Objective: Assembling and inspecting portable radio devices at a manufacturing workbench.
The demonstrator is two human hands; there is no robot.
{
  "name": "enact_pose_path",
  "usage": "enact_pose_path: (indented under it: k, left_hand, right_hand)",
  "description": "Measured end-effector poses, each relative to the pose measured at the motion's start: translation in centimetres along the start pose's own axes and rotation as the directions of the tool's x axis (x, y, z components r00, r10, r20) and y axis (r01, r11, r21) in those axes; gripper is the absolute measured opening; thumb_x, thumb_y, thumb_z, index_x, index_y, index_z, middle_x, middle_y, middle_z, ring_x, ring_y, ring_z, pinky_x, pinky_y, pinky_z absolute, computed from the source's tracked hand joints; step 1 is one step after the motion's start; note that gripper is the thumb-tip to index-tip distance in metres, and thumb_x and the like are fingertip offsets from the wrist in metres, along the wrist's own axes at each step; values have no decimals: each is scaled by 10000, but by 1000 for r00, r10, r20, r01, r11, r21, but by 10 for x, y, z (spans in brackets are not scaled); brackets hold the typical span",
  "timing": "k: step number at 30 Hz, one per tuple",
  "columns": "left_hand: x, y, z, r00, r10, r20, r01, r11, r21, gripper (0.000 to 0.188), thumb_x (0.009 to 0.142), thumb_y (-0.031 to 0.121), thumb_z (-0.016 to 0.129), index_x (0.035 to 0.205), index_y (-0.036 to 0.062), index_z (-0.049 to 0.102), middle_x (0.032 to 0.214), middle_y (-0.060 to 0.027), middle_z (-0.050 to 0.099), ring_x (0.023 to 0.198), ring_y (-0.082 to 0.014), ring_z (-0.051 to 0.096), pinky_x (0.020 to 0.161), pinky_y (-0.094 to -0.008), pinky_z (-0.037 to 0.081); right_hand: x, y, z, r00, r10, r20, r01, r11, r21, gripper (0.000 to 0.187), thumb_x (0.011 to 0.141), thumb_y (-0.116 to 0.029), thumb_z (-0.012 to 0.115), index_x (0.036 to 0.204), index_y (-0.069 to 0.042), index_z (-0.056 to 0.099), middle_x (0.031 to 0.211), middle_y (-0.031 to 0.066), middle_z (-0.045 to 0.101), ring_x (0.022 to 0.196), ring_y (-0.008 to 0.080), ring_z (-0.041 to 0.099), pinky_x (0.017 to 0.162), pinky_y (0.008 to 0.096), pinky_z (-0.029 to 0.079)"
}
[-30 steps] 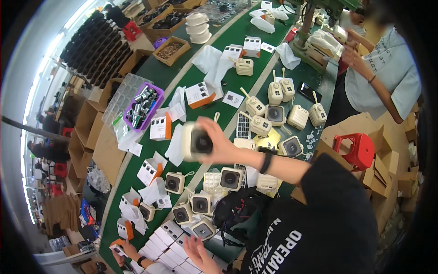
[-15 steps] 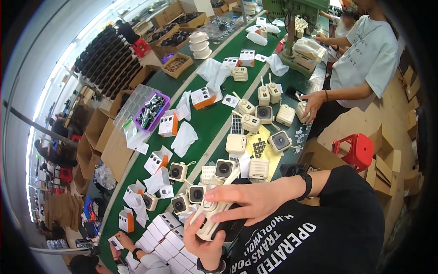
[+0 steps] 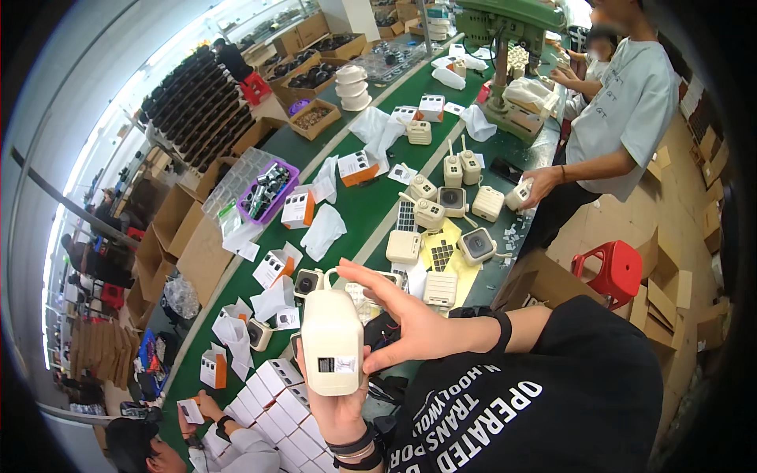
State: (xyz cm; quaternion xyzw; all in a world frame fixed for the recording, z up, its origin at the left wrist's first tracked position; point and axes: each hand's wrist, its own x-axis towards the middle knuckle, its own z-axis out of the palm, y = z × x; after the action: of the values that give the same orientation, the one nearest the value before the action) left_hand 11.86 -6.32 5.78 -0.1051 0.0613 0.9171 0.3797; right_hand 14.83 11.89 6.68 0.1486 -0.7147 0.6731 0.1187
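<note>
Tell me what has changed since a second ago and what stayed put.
The right hand brought the cream device back from over the green belt. The left hand, earlier empty, now holds it from below; the right hand's fingers have spread open beside it. A co-worker's hand has taken hold of a second cream device. The purple basket and red stool stayed put.

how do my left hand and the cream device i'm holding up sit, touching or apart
Touching: the head view shows the left hand cupped around the lower end of the cream device, fingers against its sides.
</note>
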Motion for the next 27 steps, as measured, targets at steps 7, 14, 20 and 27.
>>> enact_pose_path:
  k: [7,14,20,27]
  left_hand:
    - [5,0,0,989,-122,-83,99,967,-236,500,899,395,423,1279,69,416,1273,-258,412,1035,-443,517,810,-505,511]
    - [2,-7,20,936,324,-137,-231,860,456,476,911,460,389,1212,101,474,1136,-77,569,976,-217,587,757,-363,518]
    - [4,-10,19,969,240,-63,-187,874,449,460,928,429,369,1212,79,464,1140,-88,556,1008,-219,564,813,-359,486]
    - [-1,-32,33,658,707,260,-551,216,806,430,944,338,395,1217,11,339,1138,-134,477,1015,-215,526,831,-343,469]
  right_hand:
    - [2,16,6,998,63,21,-66,983,173,965,664,-200,784,1394,-69,168,1459,134,92,1342,240,159,1084,385,166]
    - [-1,5,7,986,136,97,-166,864,475,958,684,-112,764,1396,-30,129,1419,124,212,1287,229,290,1072,356,208]
    - [1,4,14,998,52,36,-61,928,366,907,695,-172,756,1392,-57,187,1341,123,353,1226,207,373,1027,352,278]
    - [-1,7,10,992,33,121,-86,881,465,929,676,-165,773,1390,-46,192,1345,111,351,1240,193,342,1049,349,246]
